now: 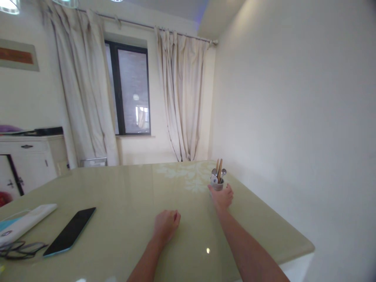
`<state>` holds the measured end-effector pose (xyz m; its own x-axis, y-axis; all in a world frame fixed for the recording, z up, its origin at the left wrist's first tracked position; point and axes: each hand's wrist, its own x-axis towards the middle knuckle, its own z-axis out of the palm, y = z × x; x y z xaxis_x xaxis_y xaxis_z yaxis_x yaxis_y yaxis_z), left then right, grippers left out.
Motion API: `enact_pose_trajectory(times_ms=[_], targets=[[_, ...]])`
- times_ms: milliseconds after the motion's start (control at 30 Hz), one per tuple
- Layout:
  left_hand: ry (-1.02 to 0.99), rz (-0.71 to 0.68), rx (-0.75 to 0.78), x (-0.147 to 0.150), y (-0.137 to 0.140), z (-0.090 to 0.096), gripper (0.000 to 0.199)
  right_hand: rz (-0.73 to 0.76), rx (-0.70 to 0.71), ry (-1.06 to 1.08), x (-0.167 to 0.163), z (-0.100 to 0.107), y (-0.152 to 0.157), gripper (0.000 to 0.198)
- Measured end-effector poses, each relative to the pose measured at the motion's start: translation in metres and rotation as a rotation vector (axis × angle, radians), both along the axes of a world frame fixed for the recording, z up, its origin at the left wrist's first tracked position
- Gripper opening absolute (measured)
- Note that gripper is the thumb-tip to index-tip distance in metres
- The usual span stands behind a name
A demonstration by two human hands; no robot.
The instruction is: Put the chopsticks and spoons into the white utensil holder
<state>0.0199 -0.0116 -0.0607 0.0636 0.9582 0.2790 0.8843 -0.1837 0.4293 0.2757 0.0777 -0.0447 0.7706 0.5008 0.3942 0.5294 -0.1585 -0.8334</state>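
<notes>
My right hand (223, 197) reaches far over the table to a small grey utensil cup (217, 186). Its thumb lies on the cup's left side and its fingers curl round the right side. Wooden chopsticks (219, 169) and metal spoons (223, 172) stick up from the cup, and a small round whitish thing (214, 179) shows at its rim. My left hand (167, 225) rests on the tabletop as a loose fist, nearer to me and left of the cup, with nothing seen in it.
The pale green glossy table (126, 192) meets a white wall (293, 117) on the right. On its left side lie a black-screened tablet (72, 231), eyeglasses (25, 249) and a long white object (32, 221). A white cabinet (32, 156) and curtains (85, 98) stand beyond.
</notes>
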Motion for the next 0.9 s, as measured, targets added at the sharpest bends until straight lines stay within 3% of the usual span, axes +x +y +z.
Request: enact_pose_trajectory(times_ms=[167,233,400,600,767,900], targets=[[-0.128,0.014,0.033,0.001,0.001,-0.002,0.046,0.201,-0.061,-0.035,0.018,0.005,0.005,0.059],[-0.184,0.025,0.043,0.000,0.002,-0.001,0.045,0.252,-0.081,-0.055,0.020,0.006,0.003,0.053],[-0.331,0.095,0.068,-0.007,0.008,0.004,0.047,0.400,-0.112,-0.131,-0.002,0.008,-0.005,0.048],[-0.514,0.187,0.101,-0.018,0.014,0.009,0.050,0.676,-0.063,-0.251,-0.064,0.009,-0.023,0.048],[-0.700,0.285,0.135,-0.029,0.013,0.007,0.054,0.909,-0.017,-0.286,-0.107,0.003,-0.050,0.054],[-0.890,0.372,0.163,-0.039,0.007,0.004,0.052,1.088,-0.002,-0.242,-0.120,-0.001,-0.075,0.058]])
